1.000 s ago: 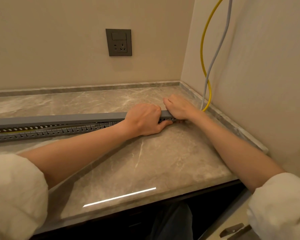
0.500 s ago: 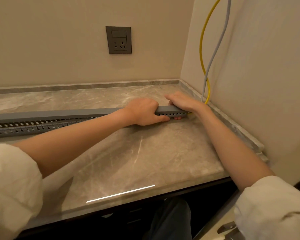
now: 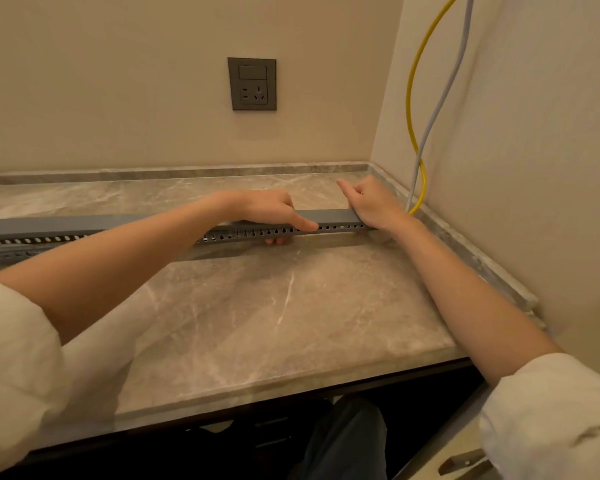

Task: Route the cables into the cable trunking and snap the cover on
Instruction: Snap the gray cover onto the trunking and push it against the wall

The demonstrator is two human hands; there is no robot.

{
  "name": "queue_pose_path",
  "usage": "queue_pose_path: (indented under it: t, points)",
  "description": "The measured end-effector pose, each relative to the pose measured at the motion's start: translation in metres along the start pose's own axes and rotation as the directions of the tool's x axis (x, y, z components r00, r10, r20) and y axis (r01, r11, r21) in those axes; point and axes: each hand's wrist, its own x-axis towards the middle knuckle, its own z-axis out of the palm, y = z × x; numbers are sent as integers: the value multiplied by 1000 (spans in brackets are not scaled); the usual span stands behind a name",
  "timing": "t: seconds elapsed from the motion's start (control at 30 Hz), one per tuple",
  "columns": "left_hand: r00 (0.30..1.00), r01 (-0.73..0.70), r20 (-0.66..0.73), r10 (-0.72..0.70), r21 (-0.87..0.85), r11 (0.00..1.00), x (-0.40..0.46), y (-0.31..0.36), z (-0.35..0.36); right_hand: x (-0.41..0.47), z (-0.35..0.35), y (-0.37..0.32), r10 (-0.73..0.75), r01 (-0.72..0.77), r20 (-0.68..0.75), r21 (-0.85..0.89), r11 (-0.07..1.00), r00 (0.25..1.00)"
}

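Note:
A long grey slotted cable trunking (image 3: 243, 233) lies across the marble countertop (image 3: 291, 306), raised a little at its right end. A flat grey cover (image 3: 326, 214) sits on top of it. My left hand (image 3: 267, 211) grips trunking and cover together, thumb along the front, fingertips showing below. My right hand (image 3: 371, 202) holds the right end, its fingers curled over the cover, the forefinger pointing left. A yellow cable (image 3: 411, 109) and a grey cable (image 3: 444, 95) hang down the right wall and run in behind my right hand. Yellow shows through the slots at far left.
A dark wall socket (image 3: 252, 83) sits on the back wall above the counter. A low stone upstand (image 3: 174, 171) runs along the back and the right wall. The counter's front edge is near me, with dark space and my leg below.
The right end of the trunking has come up off the counter in both hands. My left hand has shifted from lying on top to gripping around it, and my right forefinger has lifted.

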Motion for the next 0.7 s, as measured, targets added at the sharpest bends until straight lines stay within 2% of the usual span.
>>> queue_pose_path:
  t: [0.1, 0.17, 0.27, 0.37, 0.5, 0.57, 0.7]
  points:
    - [982, 106, 164, -93, -76, 991, -6, -3, -10, -1, -2, -2, -91, 85, -117, -58, 995, 989]
    - [984, 109, 152, -91, -117, 987, -9, -6, -10, -2, -2, -2, -110, 101, -148, -67, 993, 983]
    - [998, 62, -23, -65, -100, 993, -8, -8, -3, -4, 1, 0, -114, 102, -169, -78, 992, 979]
    - [976, 33, -214, -33, -5, 999, -7, -10, 10, -5, 4, 4, -107, 89, -195, -95, 991, 975]
    - [881, -3, -449, 151, 314, 949, -8, -16, 32, -4, 6, 8, -21, 15, -166, -40, 999, 986]
    - [847, -12, -486, 213, 384, 923, -7, -19, 36, -3, 6, 8, 18, -19, -146, -6, 1000, 989]
    - [847, -18, -486, 217, 381, 924, -3, -23, 34, -2, 2, 11, 78, -74, -74, 52, 996, 994]
